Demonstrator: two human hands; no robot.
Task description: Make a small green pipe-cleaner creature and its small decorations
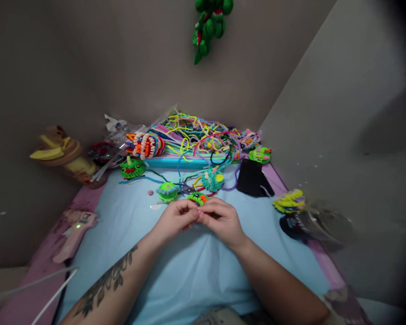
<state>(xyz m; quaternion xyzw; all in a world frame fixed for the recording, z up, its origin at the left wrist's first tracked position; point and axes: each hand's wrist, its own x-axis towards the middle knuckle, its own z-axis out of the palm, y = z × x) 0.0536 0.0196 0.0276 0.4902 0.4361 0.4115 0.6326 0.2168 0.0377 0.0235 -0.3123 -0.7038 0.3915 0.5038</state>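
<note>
In the middle of the head view, my left hand (176,219) and my right hand (225,222) meet over the blue cloth (203,275). Fingers of both are pinched together at the tips. A small pinkish-red bit shows between and below them, too hidden to name. Just beyond my fingertips sits a green and orange pipe-cleaner figure (196,197), partly covered by them. Behind it lies a teal pipe-cleaner ball (212,179) with a yellow spot. To the left is a green and blue pipe-cleaner piece (167,192), near a small pink pompom-like bit (150,192).
Pipe cleaners (196,131) pile up at the back behind a blue box edge (182,163). A black flat object (255,178) lies at right, near a clear cup (331,225). On the left are a pink glue gun (75,237) and a tan tumbler (76,162).
</note>
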